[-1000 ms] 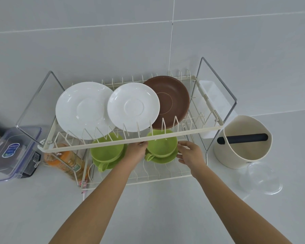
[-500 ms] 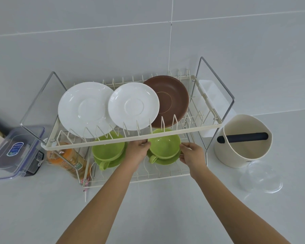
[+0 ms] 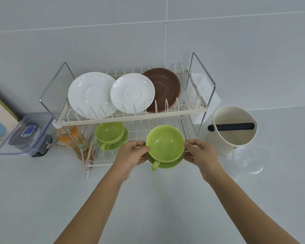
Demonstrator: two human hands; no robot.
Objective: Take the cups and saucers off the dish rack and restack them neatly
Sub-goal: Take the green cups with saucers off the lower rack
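Observation:
A green cup (image 3: 165, 143) sits on its green saucer (image 3: 167, 163), held just in front of the two-tier dish rack (image 3: 130, 118). My left hand (image 3: 132, 154) grips the saucer's left edge and my right hand (image 3: 200, 153) grips its right edge. A second green cup (image 3: 110, 132) on a green saucer (image 3: 119, 145) stands on the rack's lower tier at the left. On the upper tier stand a large white saucer (image 3: 90, 94), a smaller white saucer (image 3: 132, 93) and a brown saucer (image 3: 165, 88), all upright.
A cream bucket with a dark bar (image 3: 232, 131) stands right of the rack, a clear lid (image 3: 245, 161) in front of it. An orange bottle (image 3: 71, 138) and a clear lidded box (image 3: 25, 134) lie at the left. Grey counter (image 3: 42, 199) lies in front.
Both hands have drawn the right green cup and saucer out from under the upper tier toward me. The camera has tilted down.

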